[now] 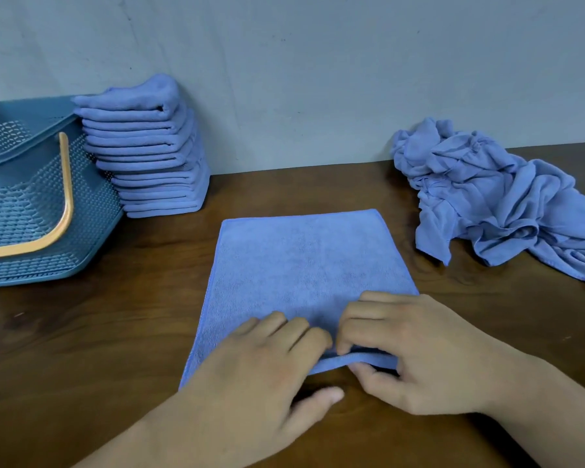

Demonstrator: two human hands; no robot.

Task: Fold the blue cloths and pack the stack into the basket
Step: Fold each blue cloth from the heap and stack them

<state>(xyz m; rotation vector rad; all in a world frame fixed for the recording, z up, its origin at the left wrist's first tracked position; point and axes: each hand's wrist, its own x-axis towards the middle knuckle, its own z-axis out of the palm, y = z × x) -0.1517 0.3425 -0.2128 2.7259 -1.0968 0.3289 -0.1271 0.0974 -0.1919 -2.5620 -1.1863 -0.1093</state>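
Right hand (409,352) pinches the raised near hem of the flat blue cloth (304,265) between thumb and curled fingers. Left hand (271,369) rests beside it on the same hem with bent fingers, its thumb lying free on the tabletop (115,332); whether it grips cannot be told. The flat blue cloth lies spread at the middle of the tabletop, toward the near edge. A stack of folded blue cloths (149,150) stands at the far edge, left of centre, leaning against the wall (318,62). The basket (31,204), with an orange handle (65,197), sits at the left edge, touching the stack. A crumpled pile of blue cloths (497,197) lies at the far right.
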